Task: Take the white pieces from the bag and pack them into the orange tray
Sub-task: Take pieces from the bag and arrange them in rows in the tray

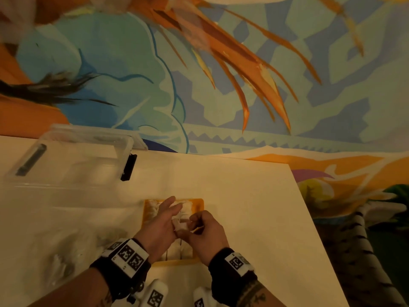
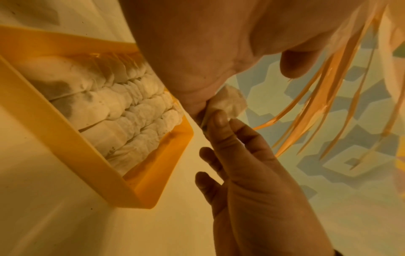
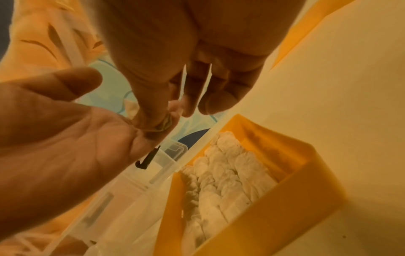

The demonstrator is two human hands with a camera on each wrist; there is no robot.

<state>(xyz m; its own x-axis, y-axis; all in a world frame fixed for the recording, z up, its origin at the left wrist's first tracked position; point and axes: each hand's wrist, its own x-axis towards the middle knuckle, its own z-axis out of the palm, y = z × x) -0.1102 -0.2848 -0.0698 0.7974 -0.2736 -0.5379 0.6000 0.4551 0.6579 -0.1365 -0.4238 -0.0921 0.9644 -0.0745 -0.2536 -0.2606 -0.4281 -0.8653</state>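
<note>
Currently logged: my left grip (image 1: 158,227) and right grip (image 1: 204,231) meet above the rectangular orange plastic tray (image 1: 199,203), both pinching one small crumpled white paper piece (image 1: 180,224); left fingers otherwise extended. I note rows of white pieces (image 2: 136,107) filling the tray on the cream tabletop (image 1: 243,207). Clear plastic bag (image 1: 64,258) lies left; transparent lidded box (image 1: 73,160) behind.

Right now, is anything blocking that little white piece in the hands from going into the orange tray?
Nothing separate blocks it. The white piece is pinched between the left hand and right hand directly above the orange tray. The tray is already crowded with packed pieces, but a gap shows at one end.
</note>
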